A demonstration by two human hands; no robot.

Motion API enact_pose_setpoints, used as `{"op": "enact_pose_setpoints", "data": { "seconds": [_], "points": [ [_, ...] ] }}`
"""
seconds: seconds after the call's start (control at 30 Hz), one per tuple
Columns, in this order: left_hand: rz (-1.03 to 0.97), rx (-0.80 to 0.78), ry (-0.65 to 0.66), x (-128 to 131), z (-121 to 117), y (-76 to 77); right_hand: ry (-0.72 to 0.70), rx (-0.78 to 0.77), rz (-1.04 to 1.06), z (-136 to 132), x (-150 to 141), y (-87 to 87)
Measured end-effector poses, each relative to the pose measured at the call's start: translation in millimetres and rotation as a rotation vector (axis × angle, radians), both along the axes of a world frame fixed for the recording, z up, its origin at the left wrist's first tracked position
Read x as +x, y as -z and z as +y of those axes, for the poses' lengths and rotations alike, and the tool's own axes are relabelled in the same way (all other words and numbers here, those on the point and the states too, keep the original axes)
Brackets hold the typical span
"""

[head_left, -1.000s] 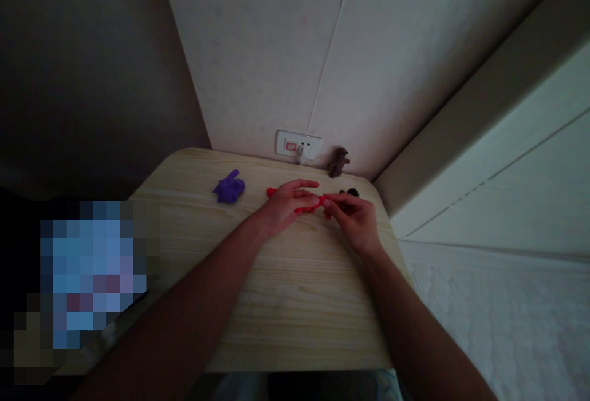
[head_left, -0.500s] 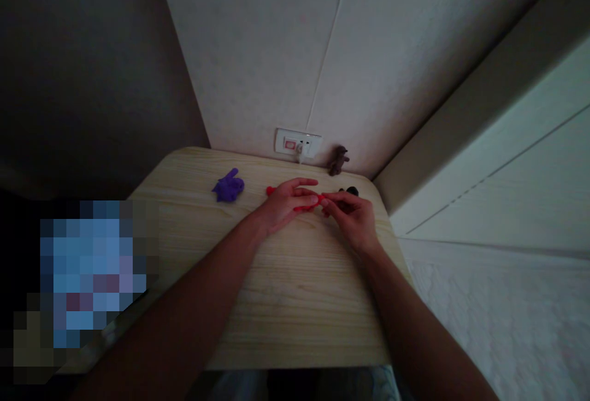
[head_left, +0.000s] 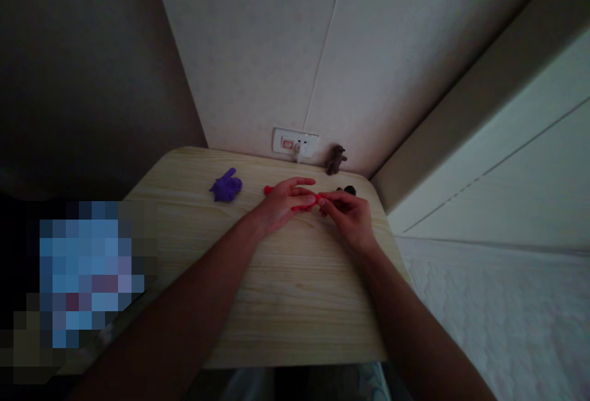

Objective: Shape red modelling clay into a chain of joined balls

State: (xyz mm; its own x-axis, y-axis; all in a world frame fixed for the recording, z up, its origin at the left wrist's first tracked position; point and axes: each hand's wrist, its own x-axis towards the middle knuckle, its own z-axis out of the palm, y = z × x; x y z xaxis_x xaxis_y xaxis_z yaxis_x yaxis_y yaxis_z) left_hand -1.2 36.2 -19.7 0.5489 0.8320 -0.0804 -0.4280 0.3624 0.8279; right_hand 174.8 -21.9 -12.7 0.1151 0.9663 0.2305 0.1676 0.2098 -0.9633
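Both of my hands meet over the far middle part of a pale wooden table (head_left: 295,302). Fingers of my left hand (head_left: 281,204) are closed on soft-looking red modelling clay (head_left: 303,207), its upper fingers stretched out. The thumb and fingertips of my right hand (head_left: 350,215) pinch the right end of the same clay. My fingers hide much of its shape. A small red ball (head_left: 268,190) shows just behind my left hand. Under my right fingers another bit of red clay (head_left: 323,211) is partly visible.
A lumpy purple clay piece (head_left: 225,187) lies to the left. At the back stands a dark brown figure (head_left: 336,160) by the wall. A black round piece (head_left: 351,190) sits behind my right hand. A plug is in the wall socket (head_left: 295,143).
The whole view has shifted slightly. My hands keep nearly the same pose, both still on the red modelling clay.
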Motion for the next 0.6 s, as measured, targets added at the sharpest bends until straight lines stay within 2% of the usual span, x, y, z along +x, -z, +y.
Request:
{"op": "enact_pose_setpoints", "data": {
  "seconds": [0.27,0.6],
  "points": [
    [-0.017,-0.007,0.007,0.8,0.4,0.9,0.037,-0.011,0.005,-0.8,-2.6,0.4],
    [-0.092,-0.094,0.017,0.7,0.7,-2.7,0.016,0.009,0.039,0.5,2.1,1.4]
  ]
}}
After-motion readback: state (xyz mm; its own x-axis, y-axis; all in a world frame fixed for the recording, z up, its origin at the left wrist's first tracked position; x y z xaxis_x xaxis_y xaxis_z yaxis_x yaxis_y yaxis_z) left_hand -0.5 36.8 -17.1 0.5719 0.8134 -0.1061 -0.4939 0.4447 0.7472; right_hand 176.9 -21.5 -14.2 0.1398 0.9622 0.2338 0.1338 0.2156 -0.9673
